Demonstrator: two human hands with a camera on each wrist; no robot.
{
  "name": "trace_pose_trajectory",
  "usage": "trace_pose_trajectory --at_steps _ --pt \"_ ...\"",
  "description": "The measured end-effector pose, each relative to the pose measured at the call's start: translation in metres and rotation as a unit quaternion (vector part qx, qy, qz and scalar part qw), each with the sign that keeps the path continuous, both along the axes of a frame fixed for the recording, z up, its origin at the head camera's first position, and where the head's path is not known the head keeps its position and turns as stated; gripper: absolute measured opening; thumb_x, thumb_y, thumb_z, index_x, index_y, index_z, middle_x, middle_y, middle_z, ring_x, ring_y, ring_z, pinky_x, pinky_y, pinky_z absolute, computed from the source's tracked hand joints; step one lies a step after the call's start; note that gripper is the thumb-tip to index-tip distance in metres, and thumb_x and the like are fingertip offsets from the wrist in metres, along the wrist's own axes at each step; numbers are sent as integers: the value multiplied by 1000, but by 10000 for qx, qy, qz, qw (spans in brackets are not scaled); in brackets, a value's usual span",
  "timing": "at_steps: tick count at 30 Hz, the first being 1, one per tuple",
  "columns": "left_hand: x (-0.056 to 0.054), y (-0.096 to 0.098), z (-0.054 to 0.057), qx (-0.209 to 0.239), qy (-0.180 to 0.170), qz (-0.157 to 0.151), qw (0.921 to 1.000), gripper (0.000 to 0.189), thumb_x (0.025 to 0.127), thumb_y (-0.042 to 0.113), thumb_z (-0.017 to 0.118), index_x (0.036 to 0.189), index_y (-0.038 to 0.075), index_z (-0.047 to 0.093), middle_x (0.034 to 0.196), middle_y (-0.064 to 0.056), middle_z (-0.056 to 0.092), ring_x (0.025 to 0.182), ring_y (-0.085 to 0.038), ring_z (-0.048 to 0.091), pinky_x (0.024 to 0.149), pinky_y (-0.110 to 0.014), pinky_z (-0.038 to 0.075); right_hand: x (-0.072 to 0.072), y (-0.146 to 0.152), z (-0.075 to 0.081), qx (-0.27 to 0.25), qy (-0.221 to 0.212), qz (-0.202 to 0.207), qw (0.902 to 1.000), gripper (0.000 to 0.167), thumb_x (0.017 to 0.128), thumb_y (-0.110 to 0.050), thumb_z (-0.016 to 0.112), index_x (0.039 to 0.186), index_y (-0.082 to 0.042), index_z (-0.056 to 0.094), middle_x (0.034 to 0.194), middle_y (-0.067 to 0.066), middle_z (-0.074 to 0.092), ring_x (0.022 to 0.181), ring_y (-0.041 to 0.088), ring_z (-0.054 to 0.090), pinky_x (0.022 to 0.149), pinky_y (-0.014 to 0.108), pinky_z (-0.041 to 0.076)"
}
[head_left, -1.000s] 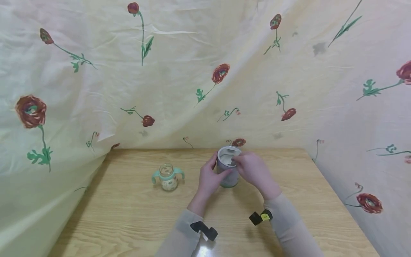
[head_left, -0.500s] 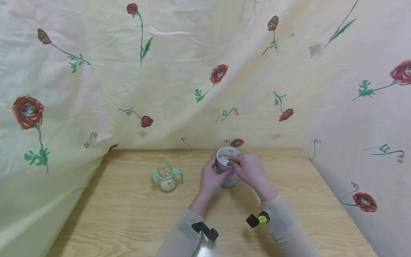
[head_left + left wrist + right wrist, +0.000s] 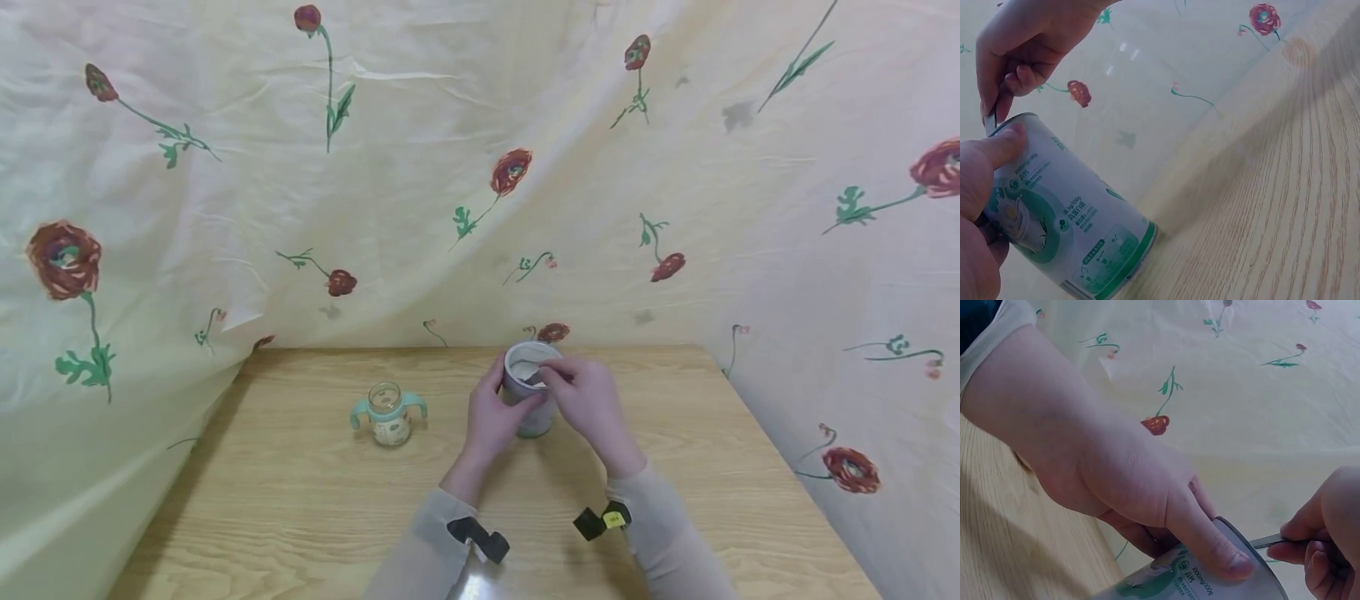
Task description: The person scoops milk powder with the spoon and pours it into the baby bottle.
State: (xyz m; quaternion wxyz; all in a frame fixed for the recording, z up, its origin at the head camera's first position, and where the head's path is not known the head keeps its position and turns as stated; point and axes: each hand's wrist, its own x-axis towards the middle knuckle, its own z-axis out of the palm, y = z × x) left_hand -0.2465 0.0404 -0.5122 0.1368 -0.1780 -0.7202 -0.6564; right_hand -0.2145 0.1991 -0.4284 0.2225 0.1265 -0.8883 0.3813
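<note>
Pale cloth [image 3: 405, 117] printed with red flowers on green stems, hanging behind and to both sides of the work. Below it, a wood-grained table [image 3: 300, 508] carrying the two vessels. Next in size, two light grey sleeves, left [image 3: 420, 542] and right [image 3: 678, 533], reaching in from the near edge of the head view. The left hand [image 3: 491, 417] grips the can [image 3: 534, 423], thumb laid along the near side just below the rim and the other fingers wrapped round the opposite side. The right hand [image 3: 588, 396] is at the can's mouth, thumb and forefinger pinching the handle of a utensil [image 3: 1266, 541], the remaining fingers curled in. The can, printed in green and white and lidless, has its base on the table near the far edge; its inner wall is pale. Well apart on the person's left stands a smaller glass bottle [image 3: 390, 427], upright and open-topped, with a turquoise handle on each side. Smaller again, a black device on each wrist, left [image 3: 478, 538] and right [image 3: 602, 521], the latter bearing a yellow label. Slenderest of all, the grey utensil crosses the can's rim; its inner end cannot be made out clearly.
</note>
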Motion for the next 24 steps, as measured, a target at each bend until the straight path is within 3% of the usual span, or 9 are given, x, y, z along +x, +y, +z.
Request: trace_pose_trajectory --at_steps 5,12,19,24 --pt "0 0 0 -51 -33 -2 10000 93 84 25 95 160 2 47 158 -10 55 148 -22 47 122 -39 40 5 2 -8 -909 -330 -406 9945 17 100 -11 76 110 1 83 104 14 81 92 26 76 77 29 60" --pt "1 0 0 -70 -5 -2 10000 90 84 26 95 159 9 50 156 -4 58 147 -21 50 122 -40 40 9 8 -21 -2052 -735 -684 9735 22 102 -18 75 112 0 82 103 13 81 98 25 77 82 19 58" --pt "1 -1 0 -157 -161 -21 9997 93 83 30 95 160 8 49 157 -2 57 147 -20 50 121 -40 42 11 12 -21 -2430 -1139 -740 9605 26 102 -24 76 115 -2 81 100 11 82 85 13 71 68 22 55" --pt "0 -4 4 -324 -243 -10 9992 94 83 32 96 161 11 48 159 -3 54 149 -22 47 123 -43 39 9 14 -16 -2601 -1358 -624 9539 28 103 -23 75 117 0 80 102 10 81 84 12 68 70 22 55"
